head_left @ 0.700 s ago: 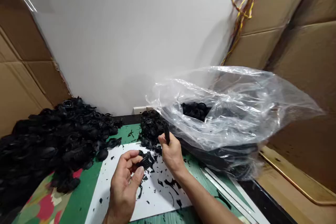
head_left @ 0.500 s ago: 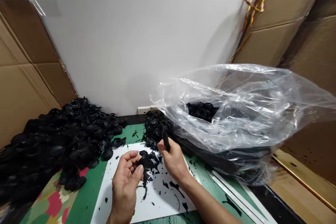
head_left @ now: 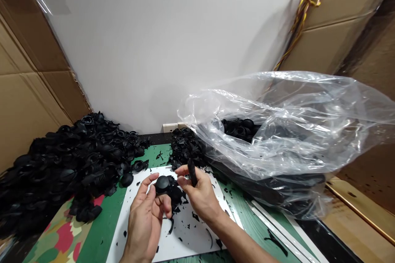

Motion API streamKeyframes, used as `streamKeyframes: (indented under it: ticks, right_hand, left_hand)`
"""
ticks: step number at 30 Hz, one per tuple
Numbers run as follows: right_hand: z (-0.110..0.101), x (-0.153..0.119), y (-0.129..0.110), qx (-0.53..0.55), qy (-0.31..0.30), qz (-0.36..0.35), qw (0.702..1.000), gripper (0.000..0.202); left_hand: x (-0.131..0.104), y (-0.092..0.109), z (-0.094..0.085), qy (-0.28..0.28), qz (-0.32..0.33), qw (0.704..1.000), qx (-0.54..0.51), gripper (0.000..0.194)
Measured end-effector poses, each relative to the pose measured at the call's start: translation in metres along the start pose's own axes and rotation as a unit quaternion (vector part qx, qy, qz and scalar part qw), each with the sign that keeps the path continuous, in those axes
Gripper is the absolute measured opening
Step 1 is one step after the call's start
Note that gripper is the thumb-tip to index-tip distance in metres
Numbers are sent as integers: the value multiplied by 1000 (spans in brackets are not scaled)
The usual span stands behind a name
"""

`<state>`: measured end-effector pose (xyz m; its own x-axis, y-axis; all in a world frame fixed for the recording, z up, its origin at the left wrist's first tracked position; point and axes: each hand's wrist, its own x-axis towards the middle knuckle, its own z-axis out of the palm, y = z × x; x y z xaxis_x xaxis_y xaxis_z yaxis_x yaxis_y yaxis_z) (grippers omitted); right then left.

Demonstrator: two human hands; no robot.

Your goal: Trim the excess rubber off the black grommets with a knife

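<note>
My left hand (head_left: 146, 213) grips a small black rubber part (head_left: 162, 184) between its fingertips, the smooth round dome facing up. Close by on the right, my right hand (head_left: 199, 191) is closed around a dark pen-like tool (head_left: 191, 172) whose shaft points upward; the tool's working end is hidden. The right thumb and forefinger are near the part, and I cannot tell whether they touch it. Beneath both hands lies a white board (head_left: 182, 246), littered with thin black trimmings (head_left: 196, 216).
A big heap of black rubber parts (head_left: 70, 164) covers the left side. A clear plastic bag (head_left: 286, 160) with more black parts stands at the right. Black scraps (head_left: 185, 148) are piled behind the board. Cardboard (head_left: 27, 49) and white strips (head_left: 277, 230) flank the green surface (head_left: 101, 230).
The part in my left hand has turned from its ribbed side to its round dome. My right hand has moved left, closer to it, with the tool still held.
</note>
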<state>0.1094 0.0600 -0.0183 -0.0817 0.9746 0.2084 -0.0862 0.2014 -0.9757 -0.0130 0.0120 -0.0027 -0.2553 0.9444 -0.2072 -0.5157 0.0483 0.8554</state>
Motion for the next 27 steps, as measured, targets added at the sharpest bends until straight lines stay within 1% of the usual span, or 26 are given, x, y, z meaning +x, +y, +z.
streamKeyframes:
  ticks: [2, 4, 6, 8, 12, 14, 16, 18, 21, 23, 24, 27]
  right_hand:
    - [3, -2, -1, 23, -33, -2, 999, 16]
    - [7, -4, -1, 50, -41, 17, 998, 15]
    - [9, -5, 1, 75, -30, 49, 996, 14]
    - [9, -4, 3, 88, -21, 71, 993, 13]
    - [6, 1, 9, 99, -15, 86, 991, 13]
    - [3, 3, 11, 109, 8, 88, 990, 18]
    - [0, 5, 10, 115, 30, 81, 990, 25]
    - [-3, 5, 8, 112, 20, 73, 991, 26]
    - [-2, 3, 4, 89, -27, 52, 994, 16]
    - [0, 1, 3, 56, -38, 22, 997, 7]
    - [2, 0, 3, 36, -37, 5, 999, 6]
    - [6, -4, 0, -7, -22, -33, 999, 14]
  left_hand:
    - [1, -2, 0, 0, -24, 1000, -16, 41]
    - [2, -4, 1, 5, -36, 999, -23, 42]
    - [2, -7, 2, 14, -50, 999, -16, 42]
    - [2, -10, 3, 17, -66, 998, 1, 38]
    - [3, -14, 3, 7, -97, 995, 10, 25]
    - [3, -14, 3, 18, -107, 994, -9, 22]
    - [2, -12, 3, 28, -109, 993, -24, 21]
    - [2, -11, 3, 26, -108, 993, -28, 23]
    - [3, -10, 2, 9, -97, 995, -29, 24]
    - [2, -10, 2, 0, -86, 996, -24, 26]
    - [2, -10, 2, -1, -78, 997, -18, 27]
    - [-1, -9, 3, 0, -55, 998, 14, 29]
